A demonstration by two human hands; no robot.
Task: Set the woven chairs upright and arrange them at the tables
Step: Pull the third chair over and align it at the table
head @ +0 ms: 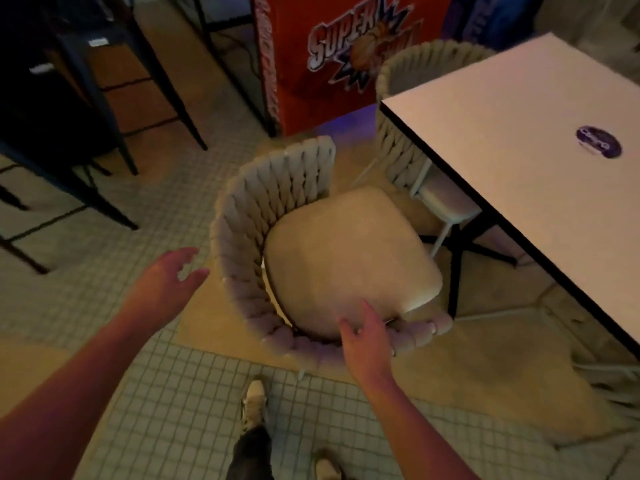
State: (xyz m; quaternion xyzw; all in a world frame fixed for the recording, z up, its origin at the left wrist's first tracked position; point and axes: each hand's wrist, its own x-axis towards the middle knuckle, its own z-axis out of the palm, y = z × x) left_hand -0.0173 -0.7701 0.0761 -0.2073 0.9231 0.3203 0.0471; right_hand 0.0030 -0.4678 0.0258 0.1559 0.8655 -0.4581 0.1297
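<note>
A woven chair (242, 216) with a cream seat cushion (349, 251) stands upright on the floor in the middle of the view, left of the white table (519, 140). My left hand (166, 278) hovers open just left of the chair's woven back, apart from it. My right hand (367, 337) is over the chair's near woven arm, fingers spread, holding nothing; whether it touches the arm is unclear. A second woven chair (398, 147) stands upright at the table's far corner, partly tucked under the top.
A red arcade cabinet (311, 64) stands behind the chairs. Dark metal stools (104, 109) crowd the left side. The table's black legs (457, 258) lie right of the near chair. My shoes (254, 396) are on the tiled floor below.
</note>
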